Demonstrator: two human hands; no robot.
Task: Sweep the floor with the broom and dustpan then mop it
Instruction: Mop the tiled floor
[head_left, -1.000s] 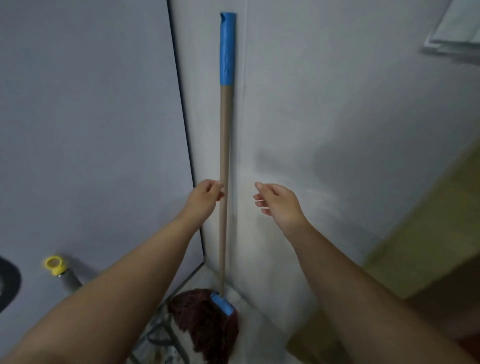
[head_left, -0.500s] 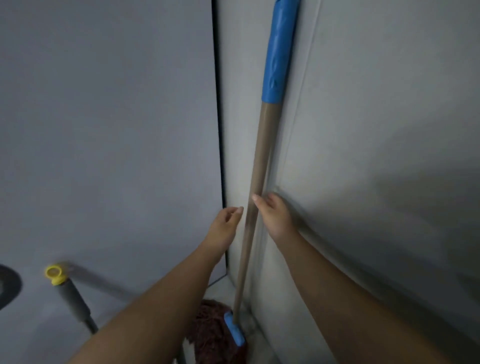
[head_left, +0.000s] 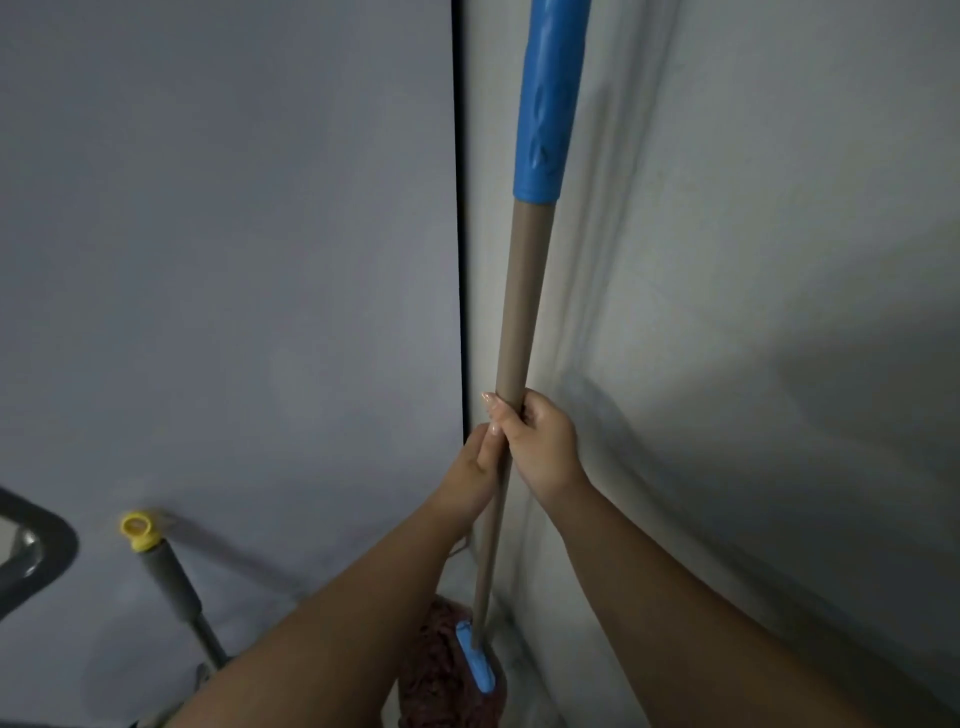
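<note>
With both hands wrapped around the mop handle (head_left: 511, 332), the step in hand appears to be lifting the mop clear of the corner where it stands. The right hand (head_left: 540, 441) grasps the tan shaft with its fingers curled round the far side; the left hand (head_left: 475, 475) grips the same shaft directly below, the two hands touching. The handle stands nearly upright, leaning close to the right-hand wall (head_left: 753, 312), its blue grip sleeve (head_left: 548, 98) high above the hands. The mop head (head_left: 441, 670), dark red strands under a blue clamp (head_left: 475, 660), sits low in the corner, near the person. For a controlled lift, the hands would be better spread apart along the shaft, one moved up toward the sleeve, since a close grip gives little leverage. The head should be raised straight before swinging. A second handle with a yellow cap (head_left: 137, 530) stands to the left and could be knocked during a wide turn.
</note>
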